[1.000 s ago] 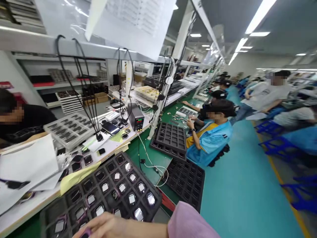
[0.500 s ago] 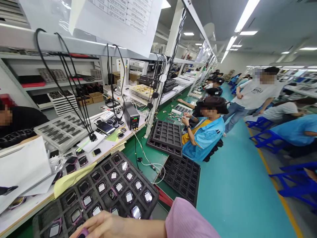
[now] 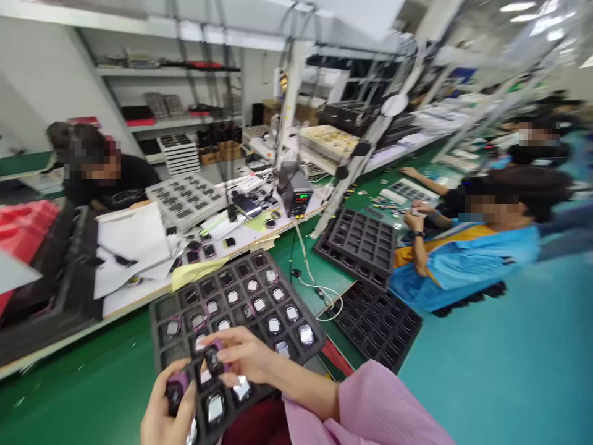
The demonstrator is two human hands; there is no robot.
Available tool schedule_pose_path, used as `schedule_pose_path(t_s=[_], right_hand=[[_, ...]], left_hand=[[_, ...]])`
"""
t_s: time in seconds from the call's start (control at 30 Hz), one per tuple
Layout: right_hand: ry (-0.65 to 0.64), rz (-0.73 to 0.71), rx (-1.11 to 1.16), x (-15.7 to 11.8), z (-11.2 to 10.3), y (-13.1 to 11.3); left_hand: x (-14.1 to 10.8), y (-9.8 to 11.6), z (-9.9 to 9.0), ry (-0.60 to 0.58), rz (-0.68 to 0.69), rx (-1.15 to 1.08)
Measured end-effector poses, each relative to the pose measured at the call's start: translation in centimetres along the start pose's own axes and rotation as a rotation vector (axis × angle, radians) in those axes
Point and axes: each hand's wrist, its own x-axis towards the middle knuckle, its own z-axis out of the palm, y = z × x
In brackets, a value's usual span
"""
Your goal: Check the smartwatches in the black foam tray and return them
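Observation:
A black foam tray lies in front of me, its square pockets holding several small watch bodies, many with a bright square face. Over the tray's near left part, my right hand pinches a purple-edged watch body between thumb and fingers. Lower left, at the tray's edge, my left hand grips another dark watch body with a purple rim. Both pieces are tilted, and blur hides their fine detail.
Papers, a yellow sheet and a power supply with a lit display stand on the white bench behind. More black trays are stacked right, near a co-worker in a blue vest. Another person sits at the far left.
The view has swung left, so the bench and tray appear further right. My left hand has come into view holding a watch body; my right hand now shows its piece more fully.

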Motion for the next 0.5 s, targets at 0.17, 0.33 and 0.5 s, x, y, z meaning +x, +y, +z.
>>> schedule_pose_path(t_s=[0.17,0.33,0.5], right_hand=[[0.038,-0.056,-0.042,0.0,1.0,-1.2],[0.07,-0.073,-0.08,0.4,1.6,-1.7],[0.098,-0.052,-0.14,0.3,1.5,-1.6]], left_hand=[[0.2,1.7,0.2,0.024,0.069,-0.076],[0.4,2.4,-0.2,0.029,0.167,-0.071],[0.5,2.4,-0.3,-0.015,0.141,-0.111]])
